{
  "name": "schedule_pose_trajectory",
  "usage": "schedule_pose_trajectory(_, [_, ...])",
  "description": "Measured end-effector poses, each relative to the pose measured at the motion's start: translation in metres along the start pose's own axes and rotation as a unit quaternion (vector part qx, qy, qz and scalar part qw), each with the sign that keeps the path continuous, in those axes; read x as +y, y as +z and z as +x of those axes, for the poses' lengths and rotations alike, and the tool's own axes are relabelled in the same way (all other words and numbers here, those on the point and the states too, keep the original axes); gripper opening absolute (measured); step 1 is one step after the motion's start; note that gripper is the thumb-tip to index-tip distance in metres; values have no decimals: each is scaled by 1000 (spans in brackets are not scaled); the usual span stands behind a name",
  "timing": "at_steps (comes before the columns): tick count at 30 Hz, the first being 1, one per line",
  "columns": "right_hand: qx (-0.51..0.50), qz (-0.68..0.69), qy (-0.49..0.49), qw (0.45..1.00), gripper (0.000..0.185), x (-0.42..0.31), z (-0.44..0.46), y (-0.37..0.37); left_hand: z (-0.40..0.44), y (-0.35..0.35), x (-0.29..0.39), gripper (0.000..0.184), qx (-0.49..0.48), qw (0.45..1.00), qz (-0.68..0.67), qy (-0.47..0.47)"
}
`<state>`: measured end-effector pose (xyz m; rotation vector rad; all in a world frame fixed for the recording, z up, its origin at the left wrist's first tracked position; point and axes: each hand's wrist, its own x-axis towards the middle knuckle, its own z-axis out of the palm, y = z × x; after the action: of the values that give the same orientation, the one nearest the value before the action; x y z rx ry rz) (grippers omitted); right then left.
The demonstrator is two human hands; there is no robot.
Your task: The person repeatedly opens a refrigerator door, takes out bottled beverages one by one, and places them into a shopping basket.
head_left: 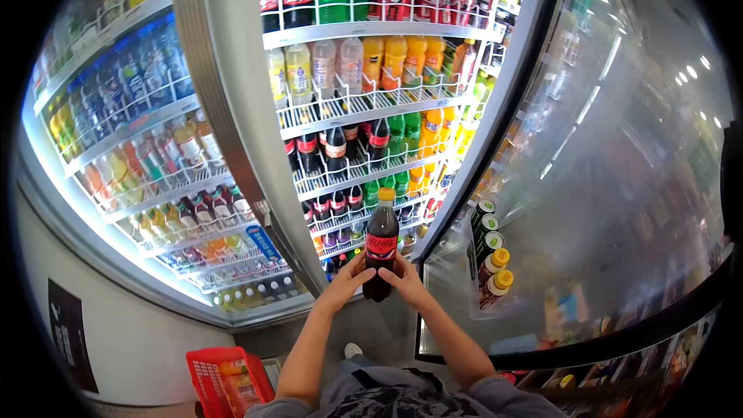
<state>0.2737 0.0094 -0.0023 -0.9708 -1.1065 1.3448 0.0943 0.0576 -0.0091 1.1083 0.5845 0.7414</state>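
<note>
Between both hands I hold an upright cola bottle (382,226) with a yellow cap, dark liquid and a black and red label. My left hand (350,279) grips its lower left side, and my right hand (405,279) wraps the lower right side. Both thumbs lie across the front of the bottle; some fingers are hidden behind it. In front of the bottle stands an open drinks fridge with wire shelves (364,108). Similar dark cola bottles (335,149) line a middle shelf, beside green and orange bottles (429,133).
The fridge's glass door (588,186) is swung open to the right, with cans and yellow-capped bottles in a clear door rack (484,310). A second lit fridge (147,170) is at left. A red basket (203,387) holding orange packages stands on the floor at lower left.
</note>
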Motion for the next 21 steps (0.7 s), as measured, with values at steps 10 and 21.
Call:
schedule_pose_trajectory(10, [-181, 25, 16, 983, 62, 5, -30, 83, -131, 26, -15, 72, 191, 970, 85, 120])
schedule_pose_trajectory(21, [-399, -35, 59, 914, 57, 62, -44, 216, -281, -13, -33, 63, 401, 902, 21, 160])
